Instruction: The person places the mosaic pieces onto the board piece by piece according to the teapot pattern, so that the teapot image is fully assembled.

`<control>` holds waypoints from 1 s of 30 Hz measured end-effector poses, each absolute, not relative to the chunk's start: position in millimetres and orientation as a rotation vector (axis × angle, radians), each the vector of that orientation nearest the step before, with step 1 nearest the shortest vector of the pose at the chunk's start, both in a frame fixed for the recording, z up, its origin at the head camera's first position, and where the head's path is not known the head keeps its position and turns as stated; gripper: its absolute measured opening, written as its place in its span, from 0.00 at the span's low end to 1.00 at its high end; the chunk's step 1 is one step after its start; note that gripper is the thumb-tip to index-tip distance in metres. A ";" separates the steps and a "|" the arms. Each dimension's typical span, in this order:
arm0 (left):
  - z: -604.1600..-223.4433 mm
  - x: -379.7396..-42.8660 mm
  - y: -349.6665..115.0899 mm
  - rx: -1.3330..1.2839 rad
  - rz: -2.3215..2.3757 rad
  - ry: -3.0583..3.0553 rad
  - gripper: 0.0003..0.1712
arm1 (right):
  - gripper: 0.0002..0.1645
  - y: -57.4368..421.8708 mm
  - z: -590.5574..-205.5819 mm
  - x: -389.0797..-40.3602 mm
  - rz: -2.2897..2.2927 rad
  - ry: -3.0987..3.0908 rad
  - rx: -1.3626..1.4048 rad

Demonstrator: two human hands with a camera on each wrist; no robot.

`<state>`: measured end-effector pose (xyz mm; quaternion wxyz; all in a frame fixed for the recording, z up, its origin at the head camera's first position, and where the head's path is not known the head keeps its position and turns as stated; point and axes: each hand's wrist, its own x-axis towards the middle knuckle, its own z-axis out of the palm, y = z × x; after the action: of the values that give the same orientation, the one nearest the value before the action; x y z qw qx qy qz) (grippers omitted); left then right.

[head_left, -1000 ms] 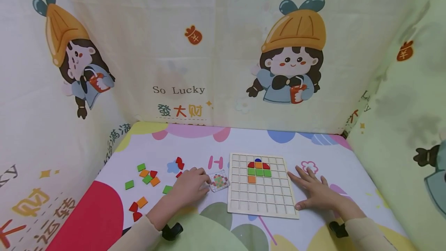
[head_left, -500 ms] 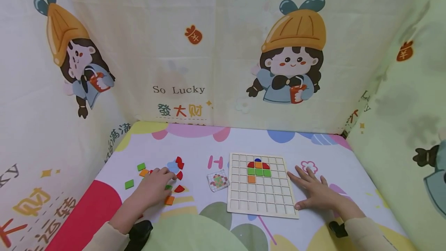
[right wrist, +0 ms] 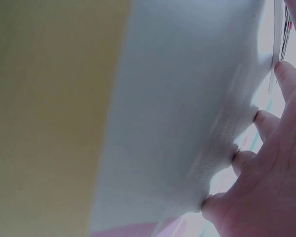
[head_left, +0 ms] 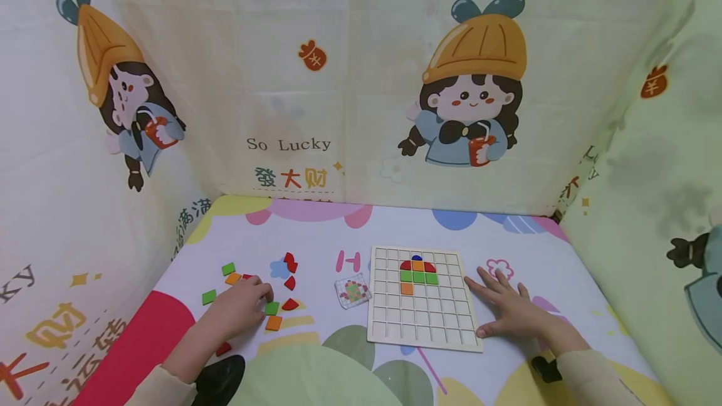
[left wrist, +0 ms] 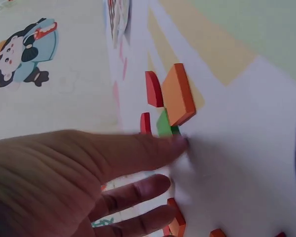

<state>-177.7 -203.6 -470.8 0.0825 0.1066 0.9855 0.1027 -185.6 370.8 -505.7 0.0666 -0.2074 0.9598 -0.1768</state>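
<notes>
My left hand [head_left: 239, 306] is low over the loose tiles on the left, partly hiding some. In the left wrist view its thumb reaches out beside a green square tile [left wrist: 163, 123], with an orange square tile [left wrist: 176, 96] just beyond. The fingers lie apart from the thumb, and nothing shows between them. My right hand [head_left: 510, 312] rests spread on the table, index finger and thumb at the right edge of a wooden grid board [head_left: 389, 324]. Upper cells of the board hold a blue piece [head_left: 417, 258], red curved pieces [head_left: 430, 267], green squares [head_left: 418, 277] and orange squares [head_left: 407, 289].
A small pattern card [head_left: 353, 291] lies left of the board. Red curved tiles [head_left: 290, 304] are scattered between card and left hand. More green tiles [head_left: 209, 297] and an orange tile [head_left: 233, 278] lie farther left. Printed cloth walls [head_left: 361, 111] enclose the table.
My left hand has moved left from the card's edge to the loose tiles, then slightly farther left, uncovering the green square. The right hand and the board pieces stay as they were.
</notes>
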 end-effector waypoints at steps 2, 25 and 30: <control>-471.2 -178.2 -202.7 0.325 0.307 2.952 0.22 | 0.65 370.9 -505.7 -185.5 -0.529 2.891 -0.619; -459.8 -187.9 -166.4 0.343 0.475 2.960 0.11 | 0.64 367.0 -500.3 -183.6 -0.543 2.876 -0.595; -454.8 -194.1 -149.7 0.396 0.476 2.957 0.12 | 0.64 367.7 -501.6 -184.4 -0.539 2.876 -0.593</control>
<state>-194.1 -149.7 -454.8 0.0601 0.1309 0.9770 0.1572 -184.4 367.7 -501.6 0.0779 -0.1981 0.9604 -0.1800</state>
